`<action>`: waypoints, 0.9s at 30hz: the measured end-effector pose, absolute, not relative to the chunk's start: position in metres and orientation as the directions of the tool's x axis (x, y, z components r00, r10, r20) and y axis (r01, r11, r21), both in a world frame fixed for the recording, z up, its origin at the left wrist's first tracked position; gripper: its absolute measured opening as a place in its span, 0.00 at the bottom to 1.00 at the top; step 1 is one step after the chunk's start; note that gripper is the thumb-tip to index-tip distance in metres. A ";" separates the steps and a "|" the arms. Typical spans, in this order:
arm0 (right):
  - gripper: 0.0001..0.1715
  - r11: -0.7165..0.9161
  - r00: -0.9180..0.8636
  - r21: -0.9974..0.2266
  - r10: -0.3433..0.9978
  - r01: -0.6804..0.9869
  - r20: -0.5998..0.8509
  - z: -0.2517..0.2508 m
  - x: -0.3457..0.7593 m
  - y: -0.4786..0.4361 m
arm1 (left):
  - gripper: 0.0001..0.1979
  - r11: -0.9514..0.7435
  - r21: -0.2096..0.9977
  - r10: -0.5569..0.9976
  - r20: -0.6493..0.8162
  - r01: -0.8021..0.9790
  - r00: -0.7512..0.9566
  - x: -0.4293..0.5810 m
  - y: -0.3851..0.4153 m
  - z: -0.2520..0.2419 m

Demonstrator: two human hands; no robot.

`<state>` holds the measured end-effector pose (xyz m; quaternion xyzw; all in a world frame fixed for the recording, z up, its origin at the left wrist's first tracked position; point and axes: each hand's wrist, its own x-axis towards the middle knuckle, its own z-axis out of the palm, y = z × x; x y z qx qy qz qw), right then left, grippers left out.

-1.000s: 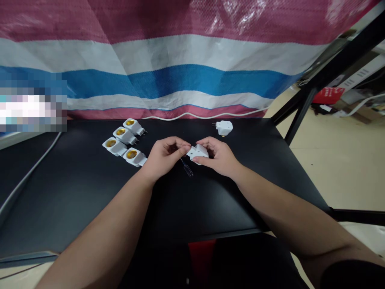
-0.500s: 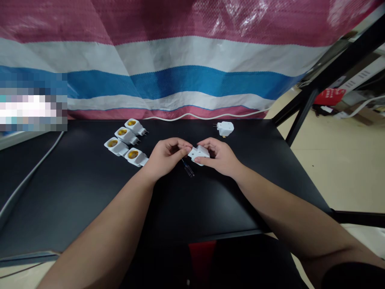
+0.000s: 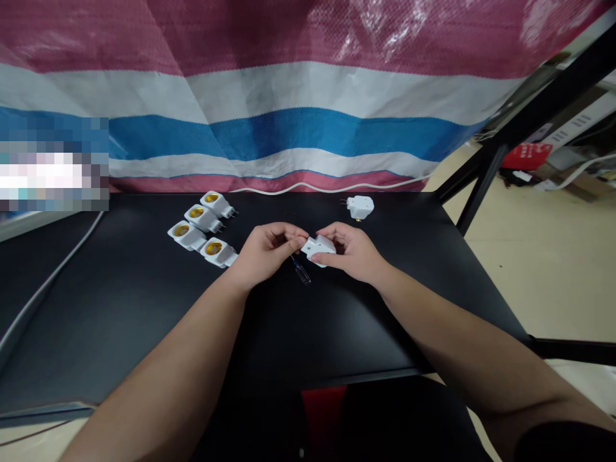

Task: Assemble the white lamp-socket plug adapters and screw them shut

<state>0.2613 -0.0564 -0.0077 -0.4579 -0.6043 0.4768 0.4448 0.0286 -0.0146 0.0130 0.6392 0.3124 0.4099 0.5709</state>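
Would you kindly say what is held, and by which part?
A white socket: left hand at its narrow end, right hand gripping its wider body.

A creased striped sheet [image 3: 289, 96] in maroon, white and blue hangs along the far side, with bright glints of light at its upper right, and a matte black table [image 3: 120, 314] stands in front of it. Dark metal bars [image 3: 539, 104] slant up at the right, beyond which a pale beige floor [image 3: 543, 269] stretches toward far-right clutter, including a red item [image 3: 527, 156] and brown cardboard [image 3: 583, 184].
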 end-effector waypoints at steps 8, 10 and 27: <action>0.29 0.110 -0.183 -0.986 0.979 0.124 0.086 -0.006 0.260 -0.057 | 0.13 -0.131 0.986 0.871 0.164 -0.103 0.464 0.030 -0.015 0.011; 0.29 0.103 -0.177 -0.990 0.981 0.097 0.084 -0.006 0.258 -0.056 | 0.13 -0.126 0.981 0.880 0.178 -0.146 0.440 0.032 -0.015 0.010; 0.30 -0.128 -0.073 -0.924 0.991 -0.359 -0.109 0.027 0.226 -0.085 | 0.19 0.087 0.886 0.785 0.220 -0.455 0.579 0.039 -0.030 0.020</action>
